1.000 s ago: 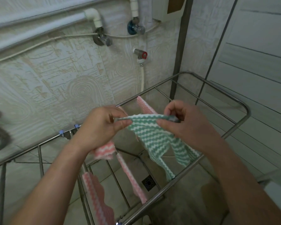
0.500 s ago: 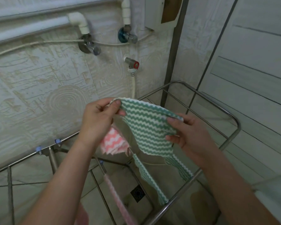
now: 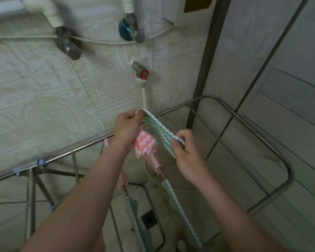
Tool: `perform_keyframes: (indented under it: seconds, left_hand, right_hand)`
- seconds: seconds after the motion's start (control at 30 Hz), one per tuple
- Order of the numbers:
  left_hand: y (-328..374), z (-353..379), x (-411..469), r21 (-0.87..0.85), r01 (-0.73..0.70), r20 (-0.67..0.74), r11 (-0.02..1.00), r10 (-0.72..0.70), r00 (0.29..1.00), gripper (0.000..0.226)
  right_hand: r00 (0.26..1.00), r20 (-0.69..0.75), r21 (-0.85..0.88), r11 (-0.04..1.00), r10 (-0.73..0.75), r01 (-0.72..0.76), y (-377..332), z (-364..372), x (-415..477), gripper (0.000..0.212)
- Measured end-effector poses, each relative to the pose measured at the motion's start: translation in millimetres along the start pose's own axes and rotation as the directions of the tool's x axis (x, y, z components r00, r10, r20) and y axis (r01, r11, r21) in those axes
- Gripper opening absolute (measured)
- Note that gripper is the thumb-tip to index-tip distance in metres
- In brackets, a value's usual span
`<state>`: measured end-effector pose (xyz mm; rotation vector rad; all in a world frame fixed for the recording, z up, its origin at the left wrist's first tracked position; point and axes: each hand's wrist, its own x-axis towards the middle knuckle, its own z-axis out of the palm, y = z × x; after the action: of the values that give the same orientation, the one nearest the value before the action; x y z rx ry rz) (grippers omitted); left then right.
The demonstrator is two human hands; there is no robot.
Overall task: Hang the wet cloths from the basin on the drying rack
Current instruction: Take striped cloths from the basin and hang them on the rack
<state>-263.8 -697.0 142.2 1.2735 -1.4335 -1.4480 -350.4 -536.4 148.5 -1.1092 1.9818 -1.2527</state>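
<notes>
Green cloth [image 3: 163, 132] turned edge-on; left hand [image 3: 126, 126], right hand [image 3: 185, 153] pinch ends.

Light: dim and even, with a greenish-grey cast; no source is seen.
Shadows: soft and faint on the wall [image 3: 44, 91]; no sharp edges.
Glare: only pale glints along the rack [image 3: 287, 171].
Blur: the taps [image 3: 69, 46] at the top are smeared by motion.
Distortion: straight lines are bent toward the edges.
Focus: the bottom edge is rendered soft.
</notes>
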Motion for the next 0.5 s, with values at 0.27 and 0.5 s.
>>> perform_keyframes:
  seconds: [0.27,0.5]
  left_hand:
    - [-18.2,51.2,62.0,0.202,-0.038,-0.009,0.979,0.040,0.999,0.013]
    - [-21.3,113.7,82.6,0.589,-0.236,0.304,0.772,0.059,0.951,0.039]
  right_hand:
    - [0.935,0.142,0.470,0.809,0.325,-0.353,44.4,0.9,59.1,0.015]
    - [0.770,0.062,0.699,0.523,0.635,-0.487,110.9,-32.2,92.9,0.014]
